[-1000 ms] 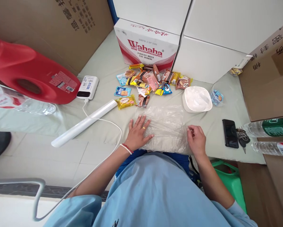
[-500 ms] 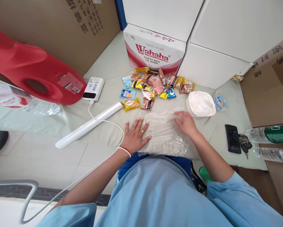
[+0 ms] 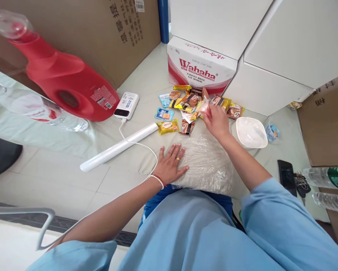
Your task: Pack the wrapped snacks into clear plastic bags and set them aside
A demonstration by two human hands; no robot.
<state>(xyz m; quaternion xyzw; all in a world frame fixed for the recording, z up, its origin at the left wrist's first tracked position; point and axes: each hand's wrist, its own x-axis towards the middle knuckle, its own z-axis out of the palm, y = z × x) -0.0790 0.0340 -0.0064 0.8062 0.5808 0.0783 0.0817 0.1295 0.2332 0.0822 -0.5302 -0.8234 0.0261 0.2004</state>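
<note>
A sheet of clear plastic film (image 3: 205, 162) lies spread over the front edge of the cloth-covered surface, by my lap. My left hand (image 3: 170, 165) rests flat on its left side, fingers spread. Farther out, my right hand (image 3: 217, 121) has its fingers closed on a small pink-wrapped snack (image 3: 204, 108) at the near side of a snack heap. Around it lie a brown-wrapped snack (image 3: 186, 127), a yellow-wrapped snack (image 3: 168, 126) and a blue packet (image 3: 164, 114). A white plastic bowl (image 3: 252, 132) stands right of my right hand, lined with something clear.
A white roll (image 3: 119, 148) lies left, crossed by a cable from a power bank (image 3: 126, 105). Beyond are a red jug (image 3: 73, 86), a water bottle (image 3: 41, 109) and a Wahaha carton (image 3: 199, 69). A clear cup (image 3: 272, 132), phone (image 3: 286, 177) and bottles are right.
My right hand has left the plastic film, reached forward to the snack heap and closed on the pink-wrapped snack. My left hand stays on the film. The view has shifted slightly left.
</note>
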